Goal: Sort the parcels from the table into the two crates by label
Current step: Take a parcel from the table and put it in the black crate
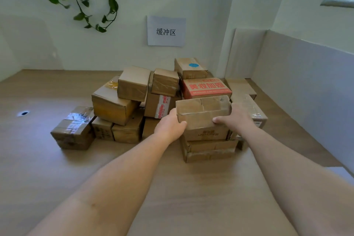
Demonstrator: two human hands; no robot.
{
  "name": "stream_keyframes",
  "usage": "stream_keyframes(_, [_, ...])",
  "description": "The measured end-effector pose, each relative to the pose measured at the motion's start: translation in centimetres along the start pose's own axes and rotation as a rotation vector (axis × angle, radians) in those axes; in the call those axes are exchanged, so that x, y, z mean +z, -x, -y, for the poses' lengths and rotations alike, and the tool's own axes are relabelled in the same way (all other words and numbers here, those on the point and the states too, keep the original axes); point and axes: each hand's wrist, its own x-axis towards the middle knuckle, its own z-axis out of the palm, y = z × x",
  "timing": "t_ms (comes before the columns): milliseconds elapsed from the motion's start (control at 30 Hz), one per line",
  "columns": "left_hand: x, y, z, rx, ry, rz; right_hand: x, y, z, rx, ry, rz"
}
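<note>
A heap of brown corrugated parcels (134,101) sits at the far side of a pale wood-grain table (57,168), against a white wall. They are all rectangular, with scuffed matte faces and dented corners. One low parcel at the left (73,128) is bound in glossy clear tape, a red-printed carton (206,87) lies further back, and another parcel carries a blue sticker (192,65).

The gripped parcel (203,109) is at the front right of the heap, directly over a flatter, crumpled carton (208,150). It is oblong, with a creased, taped top and dark print upside down on its near face. The left hand (169,127) clasps its left end and the right hand (239,118) its right end. Both thumbs press the near face; the other fingers curl round the ends, mostly hidden.
</note>
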Motion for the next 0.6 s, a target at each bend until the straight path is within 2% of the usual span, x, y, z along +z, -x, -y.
stream_keyframes(200, [-0.6,5.3,2.6,-0.137,0.024,-0.124,2.5,3.2,-0.4,-0.063,-0.102,0.148])
stream_keyframes(500, [-3.0,12.9,7.9,-0.518,0.24,-0.334,10.1,8.7,2.3,-0.065,-0.298,0.323])
stream_keyframes(600, [-4.1,15.4,10.2,-0.619,0.276,-0.399,12.3,11.1,3.6,-0.085,-0.266,0.409])
